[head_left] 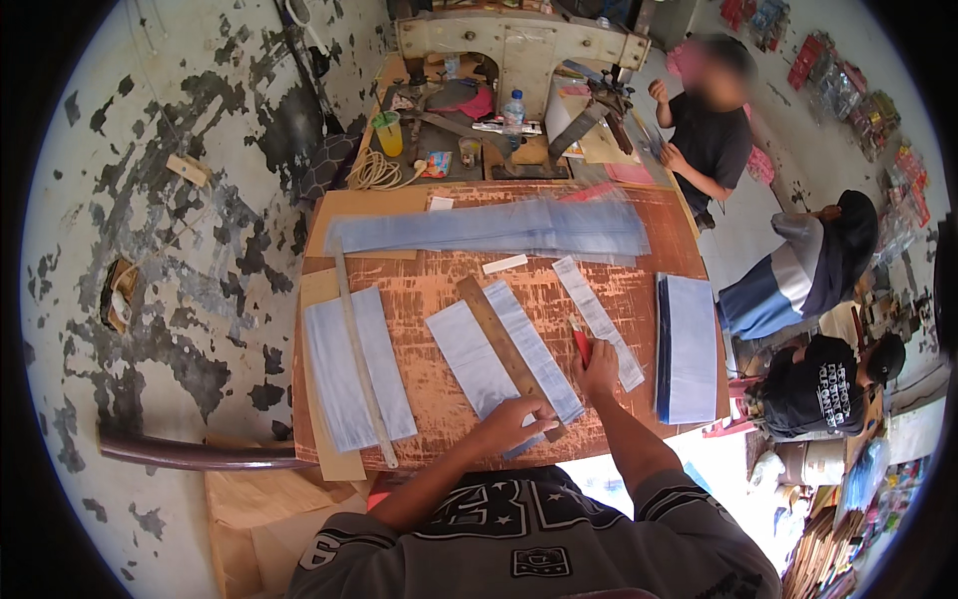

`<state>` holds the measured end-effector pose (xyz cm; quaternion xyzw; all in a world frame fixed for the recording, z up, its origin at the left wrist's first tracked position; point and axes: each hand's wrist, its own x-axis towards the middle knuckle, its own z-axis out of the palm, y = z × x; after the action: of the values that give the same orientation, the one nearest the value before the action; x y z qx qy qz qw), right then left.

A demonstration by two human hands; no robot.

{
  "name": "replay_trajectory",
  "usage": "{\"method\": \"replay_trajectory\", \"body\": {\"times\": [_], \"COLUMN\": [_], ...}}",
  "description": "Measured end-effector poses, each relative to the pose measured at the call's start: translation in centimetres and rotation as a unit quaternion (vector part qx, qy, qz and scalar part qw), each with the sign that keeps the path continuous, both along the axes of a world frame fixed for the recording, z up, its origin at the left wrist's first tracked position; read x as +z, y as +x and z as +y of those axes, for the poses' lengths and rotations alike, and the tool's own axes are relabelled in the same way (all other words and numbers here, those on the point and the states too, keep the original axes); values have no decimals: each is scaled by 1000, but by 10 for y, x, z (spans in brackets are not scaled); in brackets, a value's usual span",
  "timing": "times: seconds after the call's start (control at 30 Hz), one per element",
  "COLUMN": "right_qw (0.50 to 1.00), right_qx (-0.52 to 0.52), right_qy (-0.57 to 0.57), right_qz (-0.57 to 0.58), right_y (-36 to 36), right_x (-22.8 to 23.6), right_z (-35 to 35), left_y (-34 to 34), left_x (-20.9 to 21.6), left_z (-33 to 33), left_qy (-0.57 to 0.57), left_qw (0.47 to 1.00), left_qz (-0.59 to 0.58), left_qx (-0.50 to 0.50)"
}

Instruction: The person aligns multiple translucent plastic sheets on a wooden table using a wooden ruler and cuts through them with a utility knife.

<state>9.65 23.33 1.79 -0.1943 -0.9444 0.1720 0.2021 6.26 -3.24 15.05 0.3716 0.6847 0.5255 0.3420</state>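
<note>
My left hand (514, 419) presses flat on the near end of a brown wooden ruler (496, 331) that lies across a pale blue plastic sheet (479, 361). A narrower cut strip (534, 349) sits right of the ruler. My right hand (599, 367) grips a red-handled cutter (581, 341) just right of that strip, its tip pointing away from me. Another thin strip (597, 319) lies beyond the right hand.
A worn wooden table (439, 285) holds a long metal ruler (361, 359) over another sheet (354, 374), a long sheet pile (489, 232) at the back and a stack (689, 349) at the right. Behind stands a sewing machine (519, 45). Three people sit at the right.
</note>
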Motion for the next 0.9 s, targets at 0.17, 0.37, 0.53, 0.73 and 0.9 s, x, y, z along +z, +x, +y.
{"method": "replay_trajectory", "body": {"times": [0.17, 0.37, 0.53, 0.73, 0.9], "right_qw": [1000, 1000, 1000, 1000, 1000], "right_qx": [-4, 3, 9, 10, 10], "right_qy": [3, 15, 27, 13, 11], "right_qz": [-14, -2, 4, 3, 10], "right_y": [-1, 0, -1, 0, 1], "right_x": [-1, -3, -5, -1, 2], "right_z": [-2, -2, 0, -2, -2], "left_y": [4, 12, 14, 15, 14], "left_x": [7, -12, -20, -11, -7], "left_z": [-15, -43, -56, -54, -50], "left_qy": [15, 31, 64, 9, -19], "left_qw": [999, 992, 980, 977, 985], "left_qz": [6, -30, -63, -61, -28], "left_qx": [32, 119, 179, 204, 170]}}
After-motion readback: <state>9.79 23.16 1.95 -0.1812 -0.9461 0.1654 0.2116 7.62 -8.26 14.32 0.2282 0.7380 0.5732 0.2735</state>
